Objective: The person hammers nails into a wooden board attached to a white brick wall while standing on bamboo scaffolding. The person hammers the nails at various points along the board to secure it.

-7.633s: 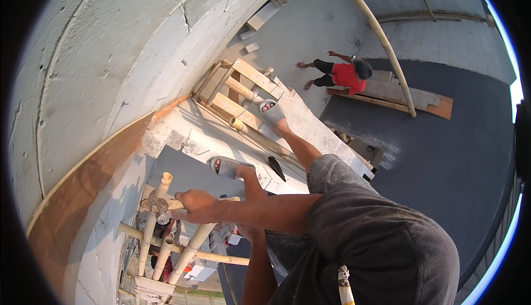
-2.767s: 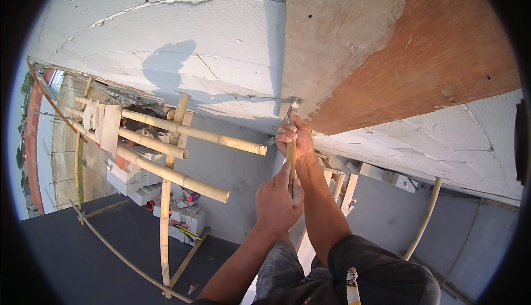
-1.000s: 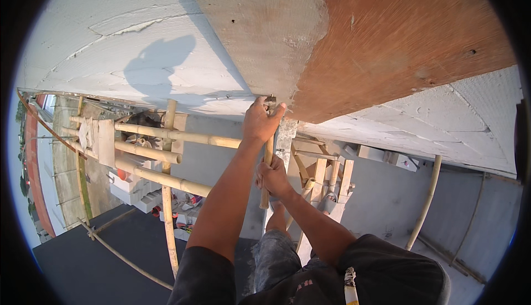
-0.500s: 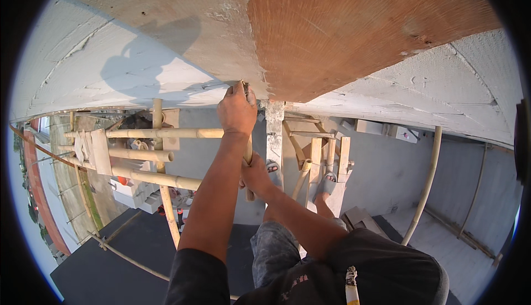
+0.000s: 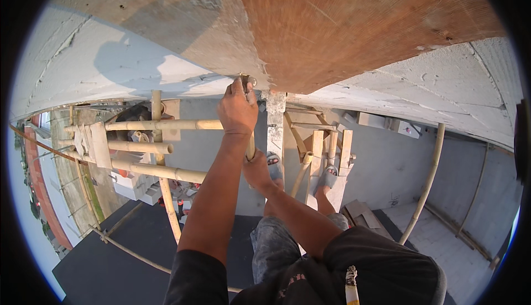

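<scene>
My left hand (image 5: pixel 238 111) is closed around the upper end of a hammer-like tool with a pale wooden handle (image 5: pixel 250 148). Its dark metal head (image 5: pixel 248 79) shows above my fingers, against the corner edge of the wall. Lower on the same handle, my right hand (image 5: pixel 258 170) is wrapped round it, its fingers partly hidden. Brown board-like surface (image 5: pixel 354 34) meets rough grey plaster (image 5: pixel 221 39) just above the tool. The exact shape of the head is hard to make out.
Bamboo poles (image 5: pixel 149 170) form scaffolding at the left, with another pole (image 5: pixel 425 186) at the right. My sandalled feet (image 5: pixel 327 179) stand apart, one on wooden planks (image 5: pixel 326 197), the other by a narrow white post (image 5: pixel 275 122). Ground lies far below. A lit cigarette (image 5: pixel 352 288) shows at the lower edge.
More of the tool's metal head shows above my left hand. The handle's lower end, seen below my right hand before, is out of sight. The view has shifted slightly.
</scene>
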Action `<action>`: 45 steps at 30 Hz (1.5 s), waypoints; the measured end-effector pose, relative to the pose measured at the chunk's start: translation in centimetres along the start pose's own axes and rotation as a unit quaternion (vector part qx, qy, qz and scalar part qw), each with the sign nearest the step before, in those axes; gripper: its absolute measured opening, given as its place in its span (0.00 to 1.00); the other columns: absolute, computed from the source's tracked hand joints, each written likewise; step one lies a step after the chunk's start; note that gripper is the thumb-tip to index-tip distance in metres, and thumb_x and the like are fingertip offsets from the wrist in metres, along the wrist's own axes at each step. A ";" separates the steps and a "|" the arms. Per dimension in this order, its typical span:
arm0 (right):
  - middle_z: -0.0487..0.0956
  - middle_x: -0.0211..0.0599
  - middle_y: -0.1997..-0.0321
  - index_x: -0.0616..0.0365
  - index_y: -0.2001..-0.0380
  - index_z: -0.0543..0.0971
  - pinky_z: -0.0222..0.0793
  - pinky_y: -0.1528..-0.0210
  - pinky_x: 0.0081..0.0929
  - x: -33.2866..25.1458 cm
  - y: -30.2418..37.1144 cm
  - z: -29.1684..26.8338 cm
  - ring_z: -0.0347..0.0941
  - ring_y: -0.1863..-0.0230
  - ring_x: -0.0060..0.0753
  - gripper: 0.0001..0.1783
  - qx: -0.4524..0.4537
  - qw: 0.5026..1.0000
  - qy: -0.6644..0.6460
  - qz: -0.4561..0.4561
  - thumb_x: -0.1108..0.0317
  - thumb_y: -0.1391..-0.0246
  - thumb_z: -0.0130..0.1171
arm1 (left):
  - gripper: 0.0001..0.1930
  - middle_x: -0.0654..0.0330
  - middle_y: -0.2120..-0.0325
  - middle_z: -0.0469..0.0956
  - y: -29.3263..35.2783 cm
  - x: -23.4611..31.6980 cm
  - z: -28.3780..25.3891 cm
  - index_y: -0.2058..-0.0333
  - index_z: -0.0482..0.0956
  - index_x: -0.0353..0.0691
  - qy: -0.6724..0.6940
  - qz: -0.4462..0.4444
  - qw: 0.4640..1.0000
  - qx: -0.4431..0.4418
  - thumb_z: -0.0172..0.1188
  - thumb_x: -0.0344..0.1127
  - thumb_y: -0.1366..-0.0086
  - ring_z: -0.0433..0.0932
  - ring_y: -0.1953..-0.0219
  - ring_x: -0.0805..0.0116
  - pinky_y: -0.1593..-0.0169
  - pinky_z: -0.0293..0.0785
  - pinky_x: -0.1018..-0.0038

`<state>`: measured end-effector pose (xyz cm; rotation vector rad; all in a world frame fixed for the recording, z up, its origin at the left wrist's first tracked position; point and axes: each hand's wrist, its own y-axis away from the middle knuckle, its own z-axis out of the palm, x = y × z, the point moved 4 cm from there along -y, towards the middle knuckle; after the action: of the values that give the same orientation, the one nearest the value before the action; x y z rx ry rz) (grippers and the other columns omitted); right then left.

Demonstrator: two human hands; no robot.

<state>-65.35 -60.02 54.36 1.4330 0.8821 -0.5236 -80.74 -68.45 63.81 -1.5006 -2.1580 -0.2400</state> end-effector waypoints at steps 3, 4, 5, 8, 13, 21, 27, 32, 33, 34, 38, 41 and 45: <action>0.82 0.62 0.72 0.74 0.58 0.78 0.76 0.65 0.47 2.7 -1.6 -1.6 0.83 0.69 0.58 0.17 0.012 0.997 0.066 -0.023 0.68 0.43 0.58 | 0.18 0.44 0.61 0.85 0.8 -0.7 0.7 0.50 0.81 0.32 -0.012 0.044 0.998 0.034 0.61 0.41 0.30 0.86 0.61 0.43 0.58 0.83 0.55; 0.82 0.62 0.72 0.74 0.58 0.78 0.76 0.65 0.47 2.2 -1.5 -1.8 0.83 0.69 0.58 0.17 0.007 0.998 0.063 -0.024 0.68 0.43 0.58 | 0.18 0.43 0.62 0.85 1.5 -1.2 0.5 0.50 0.81 0.32 -0.020 0.038 0.998 0.036 0.61 0.41 0.30 0.86 0.62 0.43 0.58 0.84 0.55; 0.82 0.62 0.71 0.74 0.56 0.78 0.76 0.64 0.47 1.9 -1.3 -1.9 0.83 0.68 0.57 0.18 -0.010 0.996 0.084 -0.016 0.68 0.43 0.58 | 0.19 0.43 0.62 0.85 1.9 -1.8 0.4 0.50 0.81 0.31 -0.028 0.032 0.998 0.038 0.62 0.41 0.31 0.86 0.63 0.43 0.59 0.84 0.55; 0.83 0.61 0.70 0.73 0.54 0.78 0.77 0.62 0.45 4.6 -2.8 -5.3 0.84 0.67 0.55 0.19 -0.013 0.994 0.108 -0.011 0.67 0.43 0.59 | 0.17 0.42 0.64 0.85 2.0 0.3 0.6 0.53 0.82 0.30 0.026 -0.018 0.999 0.014 0.63 0.39 0.31 0.85 0.62 0.41 0.56 0.82 0.54; 0.83 0.56 0.72 0.69 0.54 0.78 0.79 0.63 0.41 6.2 -5.9 -8.4 0.85 0.68 0.50 0.17 -0.029 0.995 0.092 -0.038 0.68 0.43 0.60 | 0.17 0.43 0.66 0.85 5.5 -0.6 3.0 0.54 0.81 0.32 0.031 -0.037 0.999 0.020 0.64 0.41 0.33 0.85 0.64 0.42 0.61 0.82 0.54; 0.83 0.60 0.67 0.67 0.55 0.78 0.79 0.55 0.47 6.7 -0.2 -15.3 0.84 0.60 0.60 0.19 -0.089 0.966 0.242 -0.016 0.64 0.44 0.61 | 0.17 0.55 0.74 0.82 7.8 -4.7 2.9 0.63 0.84 0.34 0.193 -0.150 0.962 0.124 0.68 0.45 0.30 0.78 0.75 0.58 0.66 0.75 0.65; 0.79 0.48 0.75 0.66 0.59 0.78 0.75 0.69 0.42 8.4 5.4 -19.1 0.79 0.73 0.43 0.15 -0.039 0.963 0.265 -0.026 0.66 0.45 0.62 | 0.11 0.66 0.70 0.80 9.9 -0.6 3.3 0.62 0.86 0.34 0.432 -0.233 0.868 -0.072 0.65 0.38 0.27 0.73 0.66 0.81 0.61 0.71 0.77; 0.74 0.38 0.80 0.62 0.67 0.75 0.70 0.80 0.40 5.0 8.5 -19.7 0.73 0.83 0.34 0.08 -0.156 0.964 0.010 0.213 0.69 0.44 0.63 | 0.09 0.65 0.71 0.78 15.8 6.3 0.5 0.60 0.84 0.37 0.411 -0.146 0.889 -0.136 0.64 0.38 0.27 0.73 0.69 0.81 0.63 0.72 0.79; 0.73 0.34 0.81 0.60 0.68 0.74 0.69 0.82 0.38 5.1 9.3 -20.7 0.71 0.85 0.32 0.08 -0.140 0.959 -0.063 0.238 0.70 0.44 0.63 | 0.09 0.65 0.71 0.77 17.0 7.2 0.4 0.59 0.84 0.38 0.448 -0.196 0.856 -0.167 0.64 0.38 0.27 0.74 0.68 0.80 0.63 0.73 0.78; 0.72 0.31 0.82 0.59 0.70 0.74 0.67 0.84 0.37 5.2 9.9 -22.1 0.68 0.88 0.30 0.08 -0.124 0.948 -0.136 0.261 0.70 0.44 0.63 | 0.08 0.64 0.71 0.77 17.7 8.6 -0.4 0.55 0.84 0.39 0.487 -0.278 0.800 -0.215 0.63 0.37 0.26 0.75 0.67 0.79 0.63 0.75 0.77; 0.81 0.44 0.76 0.67 0.68 0.79 0.74 0.72 0.40 2.6 12.9 -28.9 0.78 0.77 0.38 0.11 0.009 0.979 0.192 -0.071 0.68 0.46 0.64 | 0.10 0.64 0.71 0.78 16.0 6.6 -2.6 0.49 0.82 0.42 0.752 -0.247 0.606 -0.078 0.61 0.34 0.25 0.77 0.68 0.75 0.63 0.75 0.75; 0.82 0.46 0.74 0.68 0.68 0.79 0.74 0.68 0.39 -5.4 15.9 -32.2 0.79 0.73 0.37 0.10 0.043 0.964 0.200 -0.169 0.70 0.46 0.64 | 0.10 0.64 0.70 0.78 12.8 6.3 -7.3 0.49 0.81 0.43 0.846 -0.279 0.445 -0.089 0.60 0.36 0.25 0.72 0.74 0.73 0.71 0.69 0.73; 0.71 0.30 0.80 0.60 0.74 0.71 0.65 0.72 0.33 -14.7 16.2 -33.8 0.66 0.76 0.26 0.11 0.072 0.949 0.139 -0.273 0.73 0.45 0.64 | 0.09 0.66 0.73 0.73 4.7 5.2 -15.3 0.57 0.78 0.45 0.849 -0.247 0.461 -0.074 0.59 0.43 0.24 0.71 0.72 0.72 0.70 0.68 0.71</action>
<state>-68.43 -28.17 78.79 1.4080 1.5112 -0.8231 -73.28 -68.71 78.93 -0.0045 -0.6266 -1.3864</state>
